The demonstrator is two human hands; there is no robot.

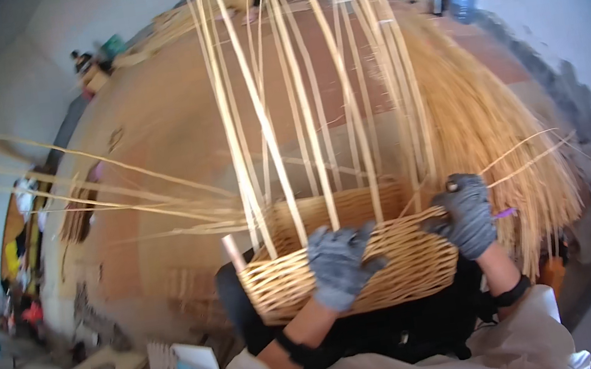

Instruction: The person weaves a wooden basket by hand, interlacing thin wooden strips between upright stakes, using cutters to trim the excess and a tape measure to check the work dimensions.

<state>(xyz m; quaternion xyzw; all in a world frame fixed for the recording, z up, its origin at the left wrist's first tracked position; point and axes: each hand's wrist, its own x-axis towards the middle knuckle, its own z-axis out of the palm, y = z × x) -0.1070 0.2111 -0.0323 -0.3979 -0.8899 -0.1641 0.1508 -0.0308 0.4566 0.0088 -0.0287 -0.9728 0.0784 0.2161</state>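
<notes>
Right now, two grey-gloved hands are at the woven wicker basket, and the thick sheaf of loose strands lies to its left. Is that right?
Not quite: the head view shows the sheaf of loose strands to the right of the woven wicker basket. The grey-gloved left hand and right hand are at it.

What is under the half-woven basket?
Under the half-woven basket, the black-clad lap shows below its near wall and past its left end. The basket's underside, and whatever touches it directly, is covered by that wall.
</notes>
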